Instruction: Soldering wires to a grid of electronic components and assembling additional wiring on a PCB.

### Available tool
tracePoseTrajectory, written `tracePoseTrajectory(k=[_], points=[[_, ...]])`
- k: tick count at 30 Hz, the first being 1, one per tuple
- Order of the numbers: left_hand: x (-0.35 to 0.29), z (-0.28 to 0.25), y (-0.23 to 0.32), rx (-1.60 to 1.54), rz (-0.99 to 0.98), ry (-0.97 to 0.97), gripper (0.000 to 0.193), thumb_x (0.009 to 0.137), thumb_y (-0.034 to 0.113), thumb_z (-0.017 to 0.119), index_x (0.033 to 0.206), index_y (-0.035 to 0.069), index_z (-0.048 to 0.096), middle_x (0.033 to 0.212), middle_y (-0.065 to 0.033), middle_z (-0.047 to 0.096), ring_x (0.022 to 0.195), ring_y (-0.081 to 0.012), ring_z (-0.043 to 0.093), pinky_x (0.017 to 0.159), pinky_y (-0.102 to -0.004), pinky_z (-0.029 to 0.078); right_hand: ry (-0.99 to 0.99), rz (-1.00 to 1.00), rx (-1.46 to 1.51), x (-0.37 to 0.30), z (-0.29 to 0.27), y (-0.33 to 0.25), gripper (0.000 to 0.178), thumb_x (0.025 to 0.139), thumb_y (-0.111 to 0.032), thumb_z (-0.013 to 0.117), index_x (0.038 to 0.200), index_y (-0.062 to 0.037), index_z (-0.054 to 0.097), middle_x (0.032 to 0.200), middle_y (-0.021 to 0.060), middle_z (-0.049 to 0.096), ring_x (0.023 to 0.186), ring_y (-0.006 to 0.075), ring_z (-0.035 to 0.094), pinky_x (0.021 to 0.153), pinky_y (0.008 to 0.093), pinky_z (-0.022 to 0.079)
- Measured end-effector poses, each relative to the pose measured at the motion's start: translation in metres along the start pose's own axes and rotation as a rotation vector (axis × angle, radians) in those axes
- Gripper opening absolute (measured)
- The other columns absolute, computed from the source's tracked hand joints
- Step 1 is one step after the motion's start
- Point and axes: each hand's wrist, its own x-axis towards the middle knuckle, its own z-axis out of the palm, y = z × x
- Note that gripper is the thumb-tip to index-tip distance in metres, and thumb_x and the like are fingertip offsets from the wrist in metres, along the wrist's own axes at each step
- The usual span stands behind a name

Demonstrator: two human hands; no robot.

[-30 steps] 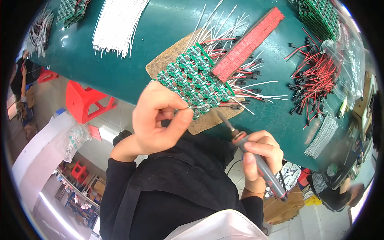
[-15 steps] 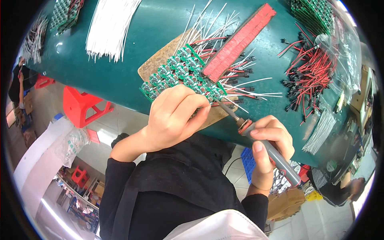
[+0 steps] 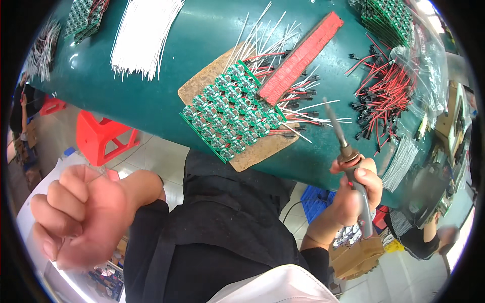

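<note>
My right hand (image 3: 356,194) grips a grey soldering iron (image 3: 359,202), its metal tip pointing up and away over the table, apart from the boards. My left hand (image 3: 83,217) is off the table at the lower left, palm up with fingers curled in; anything inside them is hidden. A panel of green circuit boards (image 3: 230,113) rests on a worn brown board (image 3: 202,83) at the table's near edge. White wires and red-and-black leads stick out from its far and right sides. A red bar (image 3: 303,58) lies across those wires at the panel's right edge.
On the green table (image 3: 151,106) lie a white wire bundle (image 3: 144,38), a heap of red-and-black connector leads (image 3: 381,96) and grey wires (image 3: 400,164). Stacked boards (image 3: 389,20) and a plastic bag (image 3: 429,76) are far right. A red stool (image 3: 103,139) stands left.
My left hand has left the panel and swung down to the left, turning palm up. The soldering iron has lifted off the panel's right corner and now points upward.
</note>
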Motion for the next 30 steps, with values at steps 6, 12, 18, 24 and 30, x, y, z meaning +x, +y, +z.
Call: tracePoseTrajectory(k=[6, 12, 18, 24, 30], points=[[-0.039, 0.008, -0.067, 0.831, -0.455, -0.616, 0.017, 0.070, 0.001, 0.077, 0.080, 0.007, 0.064, 0.079, -0.0027, 0.058, 0.070, -0.0166, 0.050, 0.057, -0.0295, 0.037, 0.104, -0.109, -0.200, -0.039, 0.034, 0.007, 0.030, 0.084, -0.013, 0.072, 0.107, -0.0061, 0.054, 0.080, 0.0114, 0.059, 0.075, 0.0280, 0.066, 0.066, 0.0388, 0.057], [-0.075, 0.002, -0.099, 0.844, -0.474, -0.723, 0.016, 0.073, -0.001, 0.076, 0.085, 0.006, 0.067, 0.081, -0.0049, 0.057, 0.074, -0.0200, 0.057, 0.065, -0.0317, 0.045, -0.016, -0.225, -0.405, -0.040, 0.055, 0.017, 0.028, 0.079, -0.002, 0.069, 0.103, -0.0004, 0.056, 0.069, 0.0126, 0.064, 0.066, 0.0259, 0.068, 0.059, 0.0338, 0.055], [-0.079, 0.004, -0.104, 0.831, -0.412, -0.757, 0.017, 0.072, 0.002, 0.077, 0.084, 0.008, 0.066, 0.082, -0.0048, 0.059, 0.076, -0.0231, 0.058, 0.069, -0.0345, 0.045, 0.001, -0.204, -0.399, -0.035, 0.060, 0.016, 0.024, 0.078, -0.002, 0.069, 0.098, 0.0015, 0.057, 0.067, 0.0132, 0.064, 0.060, 0.0260, 0.067, 0.058, 0.0336, 0.055], [-0.080, 0.001, -0.106, 0.837, -0.414, -0.780, 0.018, 0.073, 0.003, 0.077, 0.086, 0.009, 0.066, 0.081, -0.0049, 0.059, 0.075, -0.0237, 0.058, 0.068, -0.0350, 0.045, -0.034, -0.183, -0.420, -0.031, 0.063, 0.015, 0.025, 0.078, -0.002, 0.070, 0.099, 0.0012, 0.057, 0.067, 0.0128, 0.064, 0.060, 0.0262, 0.066, 0.057, 0.0332, 0.054], [-0.079, 0.004, -0.099, 0.884, -0.468, -0.771, 0.017, 0.075, 0.001, 0.076, 0.087, 0.008, 0.066, 0.080, -0.0051, 0.056, 0.073, -0.0208, 0.057, 0.064, -0.0336, 0.045, -0.141, -0.115, -0.562, -0.020, 0.066, -0.003, 0.025, 0.078, -0.003, 0.070, 0.099, -0.0006, 0.057, 0.070, 0.0119, 0.065, 0.061, 0.0249, 0.065, 0.057, 0.0335, 0.054]])
